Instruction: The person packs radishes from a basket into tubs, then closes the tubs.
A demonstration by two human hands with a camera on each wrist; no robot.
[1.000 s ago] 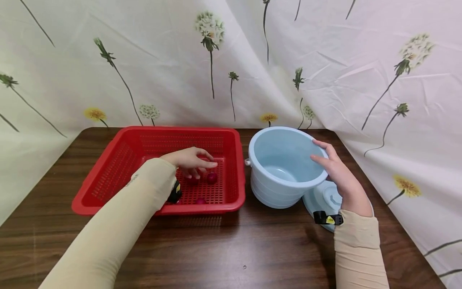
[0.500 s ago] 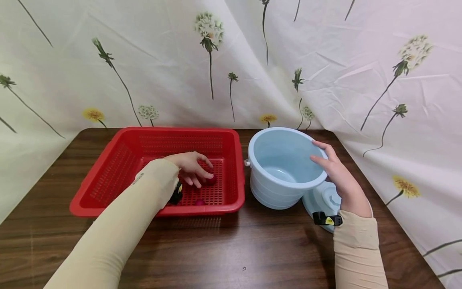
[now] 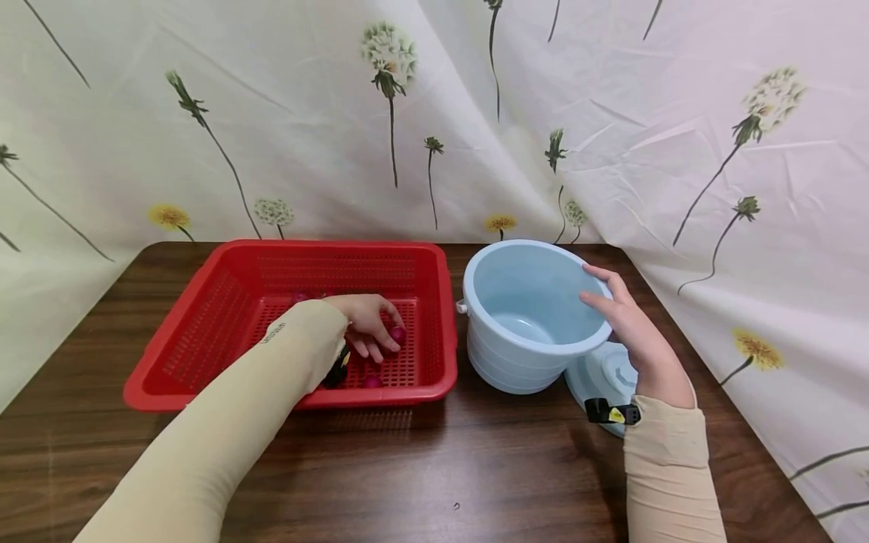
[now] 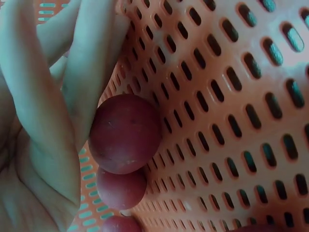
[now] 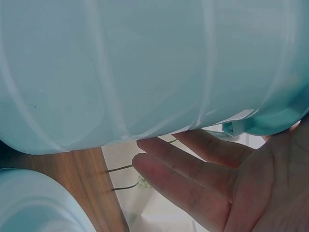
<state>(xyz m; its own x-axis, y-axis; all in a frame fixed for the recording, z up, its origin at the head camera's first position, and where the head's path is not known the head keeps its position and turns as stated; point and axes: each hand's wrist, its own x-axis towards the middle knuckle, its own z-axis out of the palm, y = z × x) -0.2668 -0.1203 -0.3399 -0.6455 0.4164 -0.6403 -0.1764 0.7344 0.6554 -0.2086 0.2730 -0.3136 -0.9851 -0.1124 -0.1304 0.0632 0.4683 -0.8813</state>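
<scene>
My left hand (image 3: pixel 369 326) is down inside the red plastic basket (image 3: pixel 326 249), thumb and index finger pinching a round purplish-red plum-like fruit (image 3: pixel 397 333). Another such fruit (image 3: pixel 373 382) lies near the basket's front wall. More sit farther back, partly hidden by the left sleeve. The left wrist view has curled fingers beside a row of these fruits (image 4: pixel 126 134) along the perforated basket wall. On the right, my right hand (image 3: pixel 641 339) holds the light blue bucket (image 3: pixel 512 358) by its rim, thumb over the inner edge and other fingers along the outside (image 5: pixel 183 183).
A light blue lid (image 3: pixel 597 373) lies on the brown wooden table (image 3: pixel 434 467), partly under the right wrist. The bucket stands close to the basket's right side. A white flower-print cloth (image 3: pixel 305 113) hangs behind and along the right edge.
My left hand has lowered and moved forward to the fruit, its thumb and index finger closing around it. The right hand keeps its hold on the bucket rim.
</scene>
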